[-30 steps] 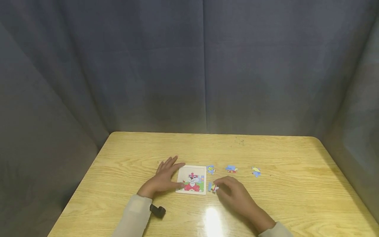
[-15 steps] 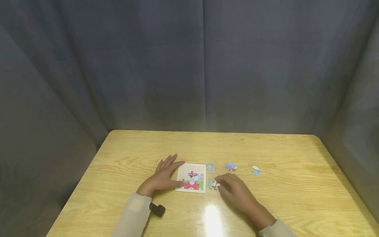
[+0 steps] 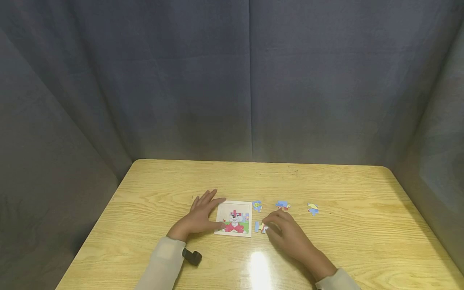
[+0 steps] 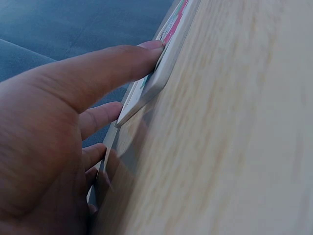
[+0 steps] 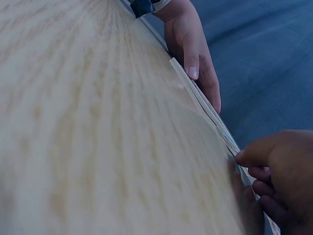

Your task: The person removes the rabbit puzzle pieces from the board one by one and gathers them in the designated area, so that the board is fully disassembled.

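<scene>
A square wooden puzzle board, partly filled with a red and white cartoon animal picture, lies flat on the table. My left hand rests at its left side, fingers spread and fairly straight. In the left wrist view the thumb presses on the board's face near the edge. Just right of the board, my right hand pinches a blue, yellow and red jigsaw piece by its right end, between thumb and forefinger. In the right wrist view the right thumb touches it low at the tabletop.
Three loose jigsaw pieces lie behind the right hand: a blue and yellow piece near the board's corner, a blue and red piece, and another blue and yellow piece farther right. Dark curtains surround the wooden table.
The pinched jigsaw piece has turned a little and shifted slightly away from the board, the right hand moving with it. My left hand and the board have stayed in place.
</scene>
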Tool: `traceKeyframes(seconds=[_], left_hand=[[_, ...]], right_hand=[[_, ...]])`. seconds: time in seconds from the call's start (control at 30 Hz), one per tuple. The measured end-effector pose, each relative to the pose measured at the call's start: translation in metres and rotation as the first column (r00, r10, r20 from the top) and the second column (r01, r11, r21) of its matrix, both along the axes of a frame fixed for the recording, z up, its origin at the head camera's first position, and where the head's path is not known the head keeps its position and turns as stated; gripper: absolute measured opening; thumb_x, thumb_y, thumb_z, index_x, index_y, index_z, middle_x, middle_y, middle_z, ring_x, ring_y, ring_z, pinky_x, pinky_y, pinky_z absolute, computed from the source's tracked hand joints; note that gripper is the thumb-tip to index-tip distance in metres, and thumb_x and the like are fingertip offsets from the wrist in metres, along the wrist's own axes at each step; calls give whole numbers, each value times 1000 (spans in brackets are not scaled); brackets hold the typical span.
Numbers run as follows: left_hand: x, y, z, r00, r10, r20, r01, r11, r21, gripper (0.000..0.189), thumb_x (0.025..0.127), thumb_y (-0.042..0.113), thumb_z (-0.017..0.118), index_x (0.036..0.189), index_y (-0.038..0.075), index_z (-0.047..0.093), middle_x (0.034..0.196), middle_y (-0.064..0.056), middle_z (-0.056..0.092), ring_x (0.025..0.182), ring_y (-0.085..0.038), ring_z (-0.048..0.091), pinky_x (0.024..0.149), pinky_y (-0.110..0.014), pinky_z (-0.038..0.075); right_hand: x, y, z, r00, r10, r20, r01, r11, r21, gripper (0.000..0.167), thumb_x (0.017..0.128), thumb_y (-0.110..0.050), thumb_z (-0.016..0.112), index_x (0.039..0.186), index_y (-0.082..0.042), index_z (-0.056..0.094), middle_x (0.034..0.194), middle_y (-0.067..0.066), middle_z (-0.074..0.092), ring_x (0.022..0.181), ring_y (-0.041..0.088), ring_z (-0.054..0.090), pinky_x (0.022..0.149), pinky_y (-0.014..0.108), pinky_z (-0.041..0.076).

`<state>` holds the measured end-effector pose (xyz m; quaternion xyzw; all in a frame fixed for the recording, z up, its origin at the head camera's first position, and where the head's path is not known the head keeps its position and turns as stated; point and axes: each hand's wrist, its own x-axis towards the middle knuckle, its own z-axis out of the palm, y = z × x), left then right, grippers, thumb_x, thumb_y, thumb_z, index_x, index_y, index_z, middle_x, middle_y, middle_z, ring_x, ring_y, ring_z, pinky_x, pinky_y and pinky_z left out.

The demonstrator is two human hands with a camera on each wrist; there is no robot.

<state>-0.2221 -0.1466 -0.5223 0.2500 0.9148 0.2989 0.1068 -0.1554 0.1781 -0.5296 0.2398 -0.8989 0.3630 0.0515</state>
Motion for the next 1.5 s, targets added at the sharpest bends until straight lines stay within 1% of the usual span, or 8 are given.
traceKeyframes(seconds=[0.1, 0.2, 0.3, 0.43, 0.77, 0.87, 1.17, 1.5], left_hand=[[0, 0, -1, 1000, 0, -5, 0, 1000, -4, 84, 81, 54, 72, 151, 24, 35, 163, -7, 4, 149, -27, -4, 115, -51, -10], [-1, 0, 0, 1000, 0, -12, 0, 1000, -6, 84, 81, 54, 72, 151, 24, 36, 163, -7, 5, 149, -27, -4, 116, -51, -10], [0, 1, 1, 1000, 1, -14, -1, 1000, 2, 84, 81, 54, 73, 151, 24, 36, 163, -7, 6, 149, -28, -3, 115, -52, -9], [0, 1, 2, 1000, 0, -12, 0, 1000, 13, 84, 81, 54, 73, 151, 23, 37, 163, -8, 6, 149, -29, -3, 115, -53, -9], [-1, 0, 1, 1000, 1, -3, -1, 1000, 6, 84, 81, 54, 73, 151, 25, 36, 163, -6, 5, 149, -27, -3, 116, -51, -9], [-1, 0, 1, 1000, 0, -5, 0, 1000, 5, 85, 81, 54, 73, 151, 25, 36, 163, -7, 5, 149, -27, -3, 116, -51, -9], [1, 1, 2, 1000, -3, -13, 3, 1000, 12, 84, 81, 53, 74, 151, 24, 37, 163, -8, 7, 149, -29, -2, 116, -53, -8], [1, 1, 3, 1000, -4, -6, 4, 1000, 19, 84, 81, 52, 74, 151, 24, 37, 163, -8, 6, 149, -29, -2, 116, -52, -9]], right_hand=[[0, 0, 0, 1000, 0, 8, 0, 1000, -3, 22, 91, -14, 68, 113, -16, 67, 119, -9, 58, 128, 27, 46, 112, 54, 29], [-1, 0, 0, 1000, 5, 13, -5, 1000, -11, 22, 90, -12, 68, 112, -16, 67, 119, -9, 58, 124, 24, 48, 109, 52, 35], [-1, 0, -1, 1000, 9, 11, -9, 1000, -12, 23, 90, -11, 68, 112, -16, 67, 118, -8, 58, 123, 22, 48, 108, 52, 36], [-1, 0, -1, 1000, 12, 8, -12, 1000, -14, 22, 90, -10, 68, 111, -15, 67, 118, -7, 58, 124, 23, 48, 112, 52, 29], [0, 0, -1, 1000, 29, -1, -29, 999, -13, 23, 89, -9, 67, 112, -14, 67, 118, -7, 56, 117, 18, 49, 104, 48, 42], [0, 1, -2, 1000, 31, -2, -31, 999, -11, 24, 89, -9, 67, 112, -14, 67, 118, -8, 55, 114, 15, 48, 96, 45, 47], [1, 1, -3, 1000, 23, 6, -23, 1000, 1, 25, 88, -9, 67, 113, -15, 67, 118, -8, 54, 113, 15, 47, 94, 43, 48], [2, 1, -4, 1000, 28, 3, -28, 1000, -10, 25, 87, -9, 68, 111, -17, 68, 117, -7, 55, 114, 15, 47, 95, 46, 47]])
